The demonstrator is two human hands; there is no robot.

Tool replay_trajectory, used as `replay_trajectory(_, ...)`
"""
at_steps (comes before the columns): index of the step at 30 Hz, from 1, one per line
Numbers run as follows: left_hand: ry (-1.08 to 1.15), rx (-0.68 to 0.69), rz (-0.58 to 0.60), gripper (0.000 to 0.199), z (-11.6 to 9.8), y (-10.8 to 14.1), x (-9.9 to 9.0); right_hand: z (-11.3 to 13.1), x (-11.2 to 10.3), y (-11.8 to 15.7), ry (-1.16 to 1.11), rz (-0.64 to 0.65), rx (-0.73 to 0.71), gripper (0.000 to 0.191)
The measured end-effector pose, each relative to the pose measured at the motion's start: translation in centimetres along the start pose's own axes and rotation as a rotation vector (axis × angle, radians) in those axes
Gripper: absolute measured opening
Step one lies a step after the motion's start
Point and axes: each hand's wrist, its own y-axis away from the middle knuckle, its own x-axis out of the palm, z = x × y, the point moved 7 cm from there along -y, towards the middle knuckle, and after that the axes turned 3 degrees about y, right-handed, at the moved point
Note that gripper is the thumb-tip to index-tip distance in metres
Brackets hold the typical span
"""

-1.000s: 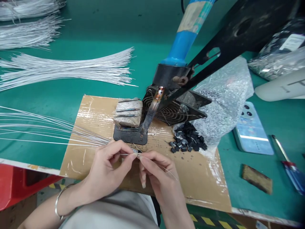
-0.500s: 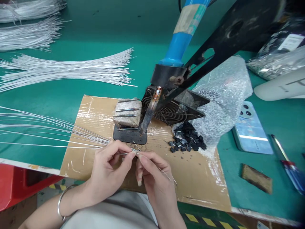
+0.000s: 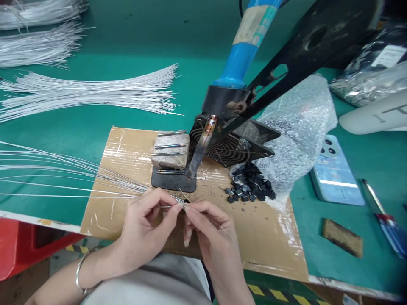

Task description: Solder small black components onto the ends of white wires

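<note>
With left hand (image 3: pixel 146 231) and right hand (image 3: pixel 214 228), pinching thin silvery-white wires (image 3: pixel 127 184) at a tiny dark piece (image 3: pixel 185 201) above the brown cardboard sheet (image 3: pixel 270 241), apparently working mid-step; leaving small flat black squares (image 3: pixel 251 186) heaped loose and a flared white wire bundle (image 3: pixel 95 91) lying on the green tabletop (image 3: pixel 63 131).

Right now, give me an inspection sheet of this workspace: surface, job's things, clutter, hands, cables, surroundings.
Surface: green tabletop, flat brown cardboard sheet on it, dark specks.
Job's things: thin white wires, pile of small black square pieces, blue-handled soldering iron angled down toward a black pad.
Clutter: light-blue rectangular phone, blue-handled metal-shafted tool, flat brown block, right of the cardboard.
Hands: bare left hand pinches the wires; bare right hand pinches beside it, fine pale strand across it, grip detail too small.
Cables: thin black cable beside the iron's handle.
Surroundings: red plastic item lower left; yellow-black floor tape.
</note>
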Motion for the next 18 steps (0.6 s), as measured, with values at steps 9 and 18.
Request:
replay_trajectory(9,-0.015,-0.030,0.050,0.017,0.0,-0.1,0.1,0.1,-0.5,0.0,0.058,0.048,0.059,0.022)
replay_trajectory(18,0.087,-0.088,0.029,0.016,0.6,0.2,0.5,-0.7,-0.3,0.1,-0.073,0.009,-0.008,0.019)
